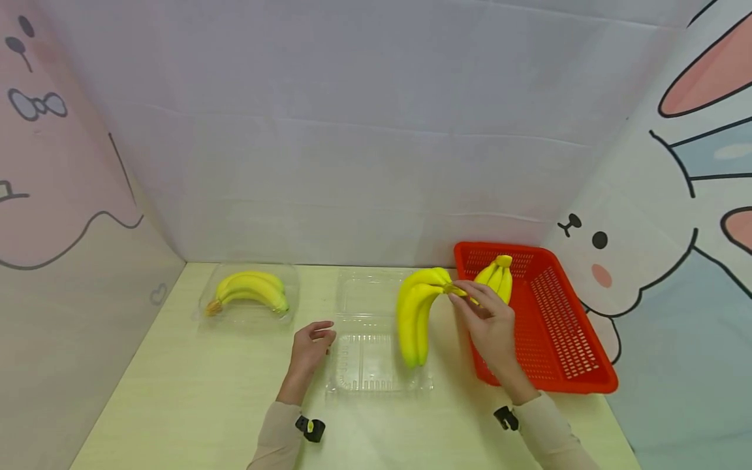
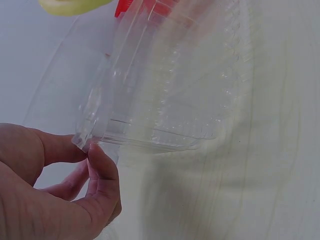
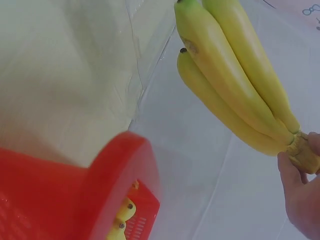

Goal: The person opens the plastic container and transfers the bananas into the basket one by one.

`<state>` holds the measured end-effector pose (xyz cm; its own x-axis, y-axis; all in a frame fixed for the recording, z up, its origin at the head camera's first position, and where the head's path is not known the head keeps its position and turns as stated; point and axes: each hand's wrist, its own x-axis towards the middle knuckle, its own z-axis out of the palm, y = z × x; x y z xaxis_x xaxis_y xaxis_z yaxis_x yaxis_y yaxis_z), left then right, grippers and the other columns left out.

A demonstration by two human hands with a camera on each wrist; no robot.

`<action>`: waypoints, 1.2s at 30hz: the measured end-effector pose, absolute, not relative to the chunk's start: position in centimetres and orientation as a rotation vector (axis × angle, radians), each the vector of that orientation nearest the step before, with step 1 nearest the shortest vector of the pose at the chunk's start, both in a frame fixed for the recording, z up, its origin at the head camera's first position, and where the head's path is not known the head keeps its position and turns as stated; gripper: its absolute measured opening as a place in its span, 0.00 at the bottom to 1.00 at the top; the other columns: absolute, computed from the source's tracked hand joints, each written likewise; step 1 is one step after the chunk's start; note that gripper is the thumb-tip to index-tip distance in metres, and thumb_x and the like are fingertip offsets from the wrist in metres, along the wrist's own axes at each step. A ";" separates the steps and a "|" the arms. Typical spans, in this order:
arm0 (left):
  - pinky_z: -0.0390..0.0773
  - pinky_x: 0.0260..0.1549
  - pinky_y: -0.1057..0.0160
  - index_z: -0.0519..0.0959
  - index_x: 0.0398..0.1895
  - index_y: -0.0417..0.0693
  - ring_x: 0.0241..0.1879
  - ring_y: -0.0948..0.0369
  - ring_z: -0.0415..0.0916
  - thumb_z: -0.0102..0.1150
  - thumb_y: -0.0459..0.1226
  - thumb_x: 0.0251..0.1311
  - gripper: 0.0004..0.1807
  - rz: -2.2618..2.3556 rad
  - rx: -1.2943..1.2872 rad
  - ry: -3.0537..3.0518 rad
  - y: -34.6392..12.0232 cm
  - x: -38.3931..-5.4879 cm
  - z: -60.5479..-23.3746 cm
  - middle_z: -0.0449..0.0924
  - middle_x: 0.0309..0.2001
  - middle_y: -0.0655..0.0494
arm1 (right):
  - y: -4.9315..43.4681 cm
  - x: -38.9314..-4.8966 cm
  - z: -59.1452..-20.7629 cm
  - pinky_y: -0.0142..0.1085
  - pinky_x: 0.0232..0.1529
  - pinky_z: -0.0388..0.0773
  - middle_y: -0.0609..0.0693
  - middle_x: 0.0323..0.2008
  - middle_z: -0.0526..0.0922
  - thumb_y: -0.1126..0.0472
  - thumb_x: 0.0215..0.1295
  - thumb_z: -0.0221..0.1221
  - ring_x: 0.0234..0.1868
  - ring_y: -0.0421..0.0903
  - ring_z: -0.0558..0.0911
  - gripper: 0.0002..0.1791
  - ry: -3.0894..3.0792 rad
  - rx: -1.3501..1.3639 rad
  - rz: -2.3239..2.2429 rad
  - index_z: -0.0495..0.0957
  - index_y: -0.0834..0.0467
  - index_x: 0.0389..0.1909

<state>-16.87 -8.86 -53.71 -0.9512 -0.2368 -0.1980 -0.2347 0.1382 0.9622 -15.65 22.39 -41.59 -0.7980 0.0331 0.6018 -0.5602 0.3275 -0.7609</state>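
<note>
My right hand [image 1: 489,321] pinches the stem of a bunch of bananas [image 1: 418,313]; in the right wrist view the bunch [image 3: 235,75] shows several fruits hanging from that stem. The bunch is over the right part of a clear plastic clamshell box [image 1: 365,365], which lies with its lid [image 1: 370,294] folded back toward the wall. At the box's left edge is my left hand [image 1: 310,349]. Seen from the left wrist, thumb and finger [image 2: 102,165] pinch the corner of the clear box [image 2: 165,115].
On the right stands a red plastic basket [image 1: 529,346] with another small bunch of bananas [image 1: 498,277] at its back left. A closed clear box [image 1: 288,271] holding bananas [image 1: 249,290] sits at the back left. White fabric walls [image 1: 352,163] enclose the table [image 1: 194,405].
</note>
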 end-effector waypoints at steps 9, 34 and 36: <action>0.76 0.23 0.70 0.80 0.54 0.28 0.26 0.61 0.75 0.62 0.26 0.65 0.15 -2.039 0.518 -2.343 -8.8 -16.9 -53.7 0.83 0.39 0.42 | 25.1 -17.3 -43.5 0.29 0.47 0.81 0.62 0.47 0.84 0.77 0.63 0.65 0.44 0.39 0.85 0.18 -2.048 0.348 1.613 0.85 0.67 0.54; 0.76 0.24 0.69 0.80 0.53 0.28 0.28 0.58 0.76 0.62 0.26 0.66 0.15 -2.046 0.534 -2.344 -8.8 -16.8 -53.3 0.82 0.39 0.42 | 30.0 -18.3 -42.6 0.23 0.49 0.79 0.42 0.41 0.90 0.65 0.68 0.67 0.45 0.37 0.87 0.17 -1.981 -0.027 1.735 0.84 0.66 0.55; 0.76 0.23 0.69 0.81 0.53 0.28 0.27 0.58 0.76 0.62 0.26 0.66 0.14 -2.052 0.528 -2.335 -8.8 -16.8 -53.4 0.82 0.38 0.43 | 30.3 -18.4 -42.6 0.23 0.49 0.79 0.42 0.41 0.89 0.65 0.68 0.67 0.45 0.37 0.87 0.17 -1.964 -0.039 1.754 0.84 0.67 0.55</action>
